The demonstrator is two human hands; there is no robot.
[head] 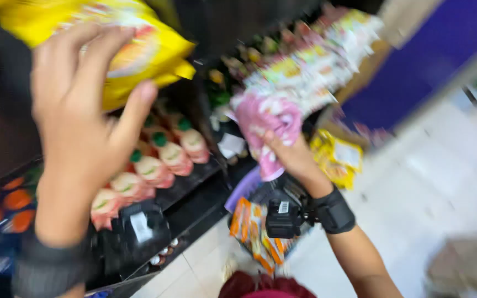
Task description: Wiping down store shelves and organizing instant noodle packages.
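My left hand (81, 118) is raised at the upper left, fingers wrapped over a yellow snack bag (155, 47) that it holds up against the dark shelf. My right hand (291, 154) is lower, in the middle, and grips a pink snack packet (266, 121). That packet sits at the near end of a long row of pale hanging packets (316, 55) running up to the right. Both wrists wear a dark band with a small black device. The picture is blurred by motion.
A dark shelf (189, 185) holds a row of pink bottles with green caps (161, 157). Orange packets (6, 204) lie at the far left. Orange packets (252, 229) and yellow packets (338, 157) hang lower down. White tiled floor (432, 182) spreads to the right.
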